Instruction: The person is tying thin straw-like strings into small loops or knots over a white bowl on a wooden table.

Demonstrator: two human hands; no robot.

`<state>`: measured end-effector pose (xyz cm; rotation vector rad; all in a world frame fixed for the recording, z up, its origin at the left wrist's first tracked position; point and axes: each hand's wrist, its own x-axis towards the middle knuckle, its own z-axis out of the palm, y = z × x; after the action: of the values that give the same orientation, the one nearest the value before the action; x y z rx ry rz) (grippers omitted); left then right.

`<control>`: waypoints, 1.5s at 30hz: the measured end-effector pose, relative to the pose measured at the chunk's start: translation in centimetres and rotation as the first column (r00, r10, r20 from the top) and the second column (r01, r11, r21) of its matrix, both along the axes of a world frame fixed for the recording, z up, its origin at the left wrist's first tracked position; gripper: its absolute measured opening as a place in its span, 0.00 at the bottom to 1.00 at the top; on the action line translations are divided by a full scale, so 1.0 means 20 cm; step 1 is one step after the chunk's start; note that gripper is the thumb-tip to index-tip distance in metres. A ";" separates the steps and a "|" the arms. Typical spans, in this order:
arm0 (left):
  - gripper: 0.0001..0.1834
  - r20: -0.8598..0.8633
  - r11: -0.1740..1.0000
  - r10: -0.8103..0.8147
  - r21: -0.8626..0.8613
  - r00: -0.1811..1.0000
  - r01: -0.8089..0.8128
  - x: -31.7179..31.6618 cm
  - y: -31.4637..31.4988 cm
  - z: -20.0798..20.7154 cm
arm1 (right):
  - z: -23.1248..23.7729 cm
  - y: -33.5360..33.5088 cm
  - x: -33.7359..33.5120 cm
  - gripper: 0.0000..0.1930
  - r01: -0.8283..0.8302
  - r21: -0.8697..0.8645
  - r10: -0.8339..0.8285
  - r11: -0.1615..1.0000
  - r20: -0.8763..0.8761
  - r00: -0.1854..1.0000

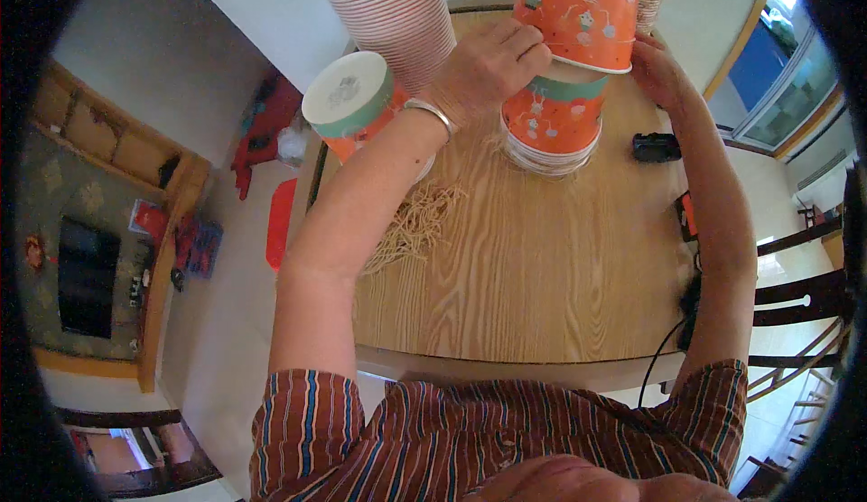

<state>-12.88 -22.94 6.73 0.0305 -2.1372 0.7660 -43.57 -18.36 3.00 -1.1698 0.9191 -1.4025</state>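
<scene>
the left hand (497,61) has fingers curled onto the lower rim of an orange cup (582,19) near the table's (542,276) far edge; the right hand's (659,76) grip is too hidden to tell. uneven lifting could topple the orange stack (553,123) beneath.

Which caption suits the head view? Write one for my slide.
Left hand and right hand flank an orange cup above a short stack of matching cups on a wood-grain table.
</scene>
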 end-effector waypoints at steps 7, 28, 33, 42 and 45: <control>0.14 0.081 0.996 0.016 0.088 0.997 -0.023 0.05 0.04 -0.06 | -0.10 -0.01 -0.02 0.19 -0.048 0.002 0.048 0.999 -0.068 0.997; 0.09 0.066 0.992 -0.100 0.088 0.993 0.094 0.12 0.08 -0.27 | -0.17 0.06 0.00 0.19 0.104 -0.066 -0.121 0.992 -0.337 0.934; 0.09 0.064 0.989 -0.103 0.111 0.993 0.096 0.11 0.08 -0.28 | -0.22 0.08 0.00 0.19 0.182 -0.038 -0.185 0.983 -0.306 0.934; 0.09 0.071 0.987 -0.092 0.136 0.993 0.081 0.13 0.07 -0.30 | -0.26 0.12 0.02 0.17 0.221 -0.076 -0.234 0.972 -0.279 0.932; 0.09 0.047 0.988 -0.083 0.135 0.995 0.076 0.14 0.06 -0.34 | -0.26 0.13 0.03 0.17 0.224 -0.077 -0.236 0.972 -0.290 0.927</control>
<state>-10.07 -21.66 -0.10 -0.0050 -2.2230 0.5830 -42.92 -15.82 -2.25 -1.3647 1.2789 -1.4597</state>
